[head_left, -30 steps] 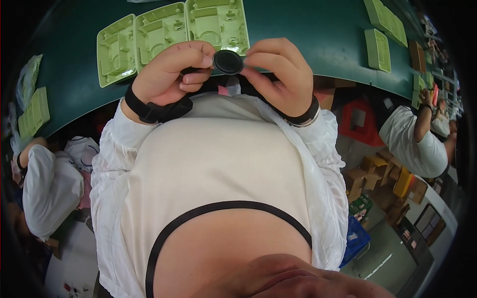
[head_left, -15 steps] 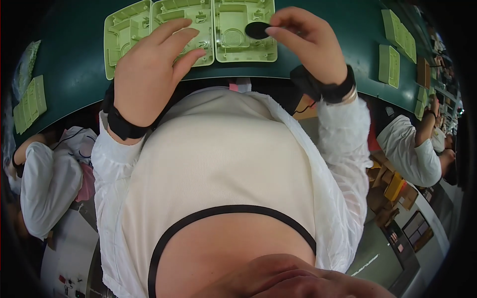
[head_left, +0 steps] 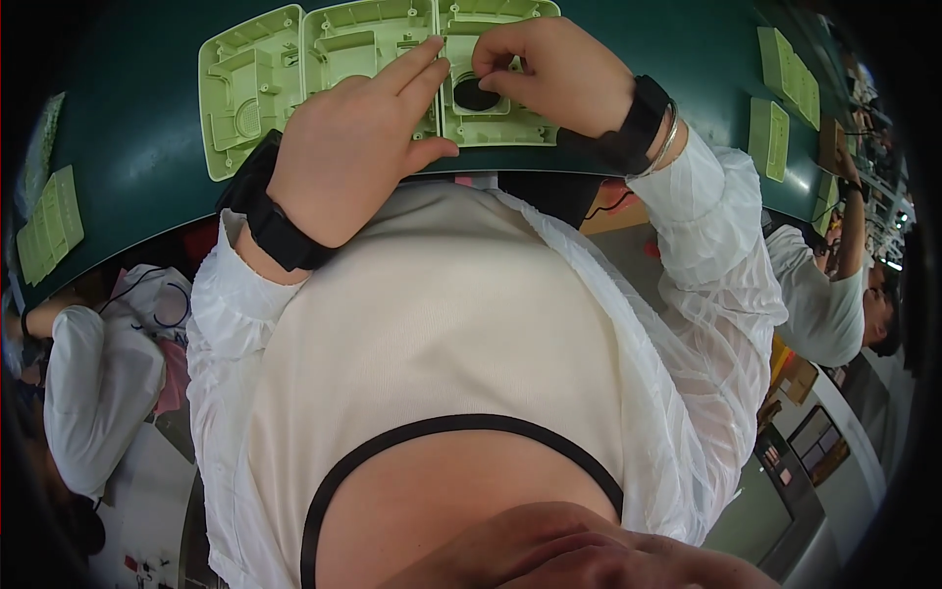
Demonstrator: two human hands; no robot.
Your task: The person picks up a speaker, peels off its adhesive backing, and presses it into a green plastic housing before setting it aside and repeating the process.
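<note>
A thin black oval disc (head_left: 477, 95) sits over the round recess of the rightmost light-green plastic housing (head_left: 510, 131). The thumb and forefinger of my right hand (head_left: 574, 79) pinch its upper edge. Over the middle green housing (head_left: 339, 44) lies my left hand (head_left: 348, 152), open, its fingers stretched toward the seam with the right housing and its thumb apart. Whether those fingertips press on the rim I cannot tell. To the left, a third green housing (head_left: 228, 83) shows a bare round grille. The three lie side by side, inner faces up.
The dark green table (head_left: 147, 128) curves along in front of me. More green plastic parts (head_left: 51, 226) lie at the far left, and others (head_left: 773, 137) at the right. People in white sleeves sit on either side, one at left (head_left: 98, 383) and one at right (head_left: 819, 304).
My right hand has brought the black disc left and down onto the round recess of the right housing. My left hand has shifted right, fingers now reaching the seam.
</note>
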